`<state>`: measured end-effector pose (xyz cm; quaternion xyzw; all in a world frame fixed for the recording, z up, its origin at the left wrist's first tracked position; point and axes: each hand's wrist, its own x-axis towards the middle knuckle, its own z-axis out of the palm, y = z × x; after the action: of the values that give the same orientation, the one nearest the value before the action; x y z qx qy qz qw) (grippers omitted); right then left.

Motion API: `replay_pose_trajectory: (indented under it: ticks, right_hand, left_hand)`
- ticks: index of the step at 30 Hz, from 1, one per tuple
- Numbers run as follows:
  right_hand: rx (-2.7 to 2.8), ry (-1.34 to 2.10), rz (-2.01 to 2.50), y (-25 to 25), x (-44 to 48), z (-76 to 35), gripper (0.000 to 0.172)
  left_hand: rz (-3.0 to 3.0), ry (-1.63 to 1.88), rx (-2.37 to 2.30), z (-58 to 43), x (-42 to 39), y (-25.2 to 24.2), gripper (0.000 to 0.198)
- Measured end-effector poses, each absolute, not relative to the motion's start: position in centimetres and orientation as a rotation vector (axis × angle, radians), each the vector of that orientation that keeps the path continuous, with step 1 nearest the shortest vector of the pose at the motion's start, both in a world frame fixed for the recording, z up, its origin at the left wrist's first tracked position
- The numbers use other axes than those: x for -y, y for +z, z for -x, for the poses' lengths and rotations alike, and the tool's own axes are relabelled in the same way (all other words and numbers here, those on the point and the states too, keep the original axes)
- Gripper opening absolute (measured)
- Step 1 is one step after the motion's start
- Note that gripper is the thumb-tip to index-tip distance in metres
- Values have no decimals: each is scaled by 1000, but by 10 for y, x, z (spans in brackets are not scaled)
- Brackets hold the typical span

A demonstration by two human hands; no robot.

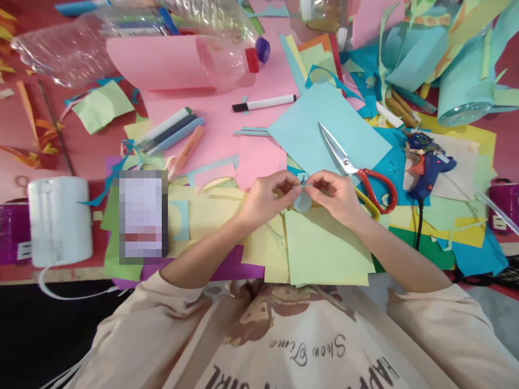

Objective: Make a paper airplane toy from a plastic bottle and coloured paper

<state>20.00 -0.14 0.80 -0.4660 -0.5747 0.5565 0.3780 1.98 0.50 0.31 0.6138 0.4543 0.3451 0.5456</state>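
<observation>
Between my two hands is a small light-blue paper piece (302, 203), its lower rounded part showing below my fingers. My left hand (272, 195) pinches it from the left with thumb and forefinger. From the right, my right hand (334, 195) pinches it the same way, fingertips almost touching those of the left. My fingers hide much of its upper part. Just beyond my right hand lie scissors (346, 163) with red handles, resting partly on a light-blue paper sheet (312, 127). Under my hands is a pale green paper sheet (324, 248).
A blue glue gun (425, 173) with a lit red light and a cable lies at right. Markers (172, 129) and a white pen (265, 102) lie further off. At left are a blurred phone (143, 216) and a white box-like device (60, 221). Plastic bottles (227, 59) line the back.
</observation>
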Motion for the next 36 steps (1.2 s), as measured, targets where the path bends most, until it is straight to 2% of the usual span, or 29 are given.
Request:
replay_pose_trajectory:
  ticks: [9, 22, 36]
  right_hand:
    - [1404, 1476, 1183, 4, -1, -199, 15]
    - [1452, 1452, 1182, 7, -1, -200, 17]
    - [1439, 1465, 1194, 8, 0, -200, 18]
  left_hand:
    - [-1449, 868, -1069, -21, -5, 4, 24]
    - [-1284, 959, -1076, -22, -5, 4, 37]
    - [-1246, 950, -1086, -21, -5, 6, 36]
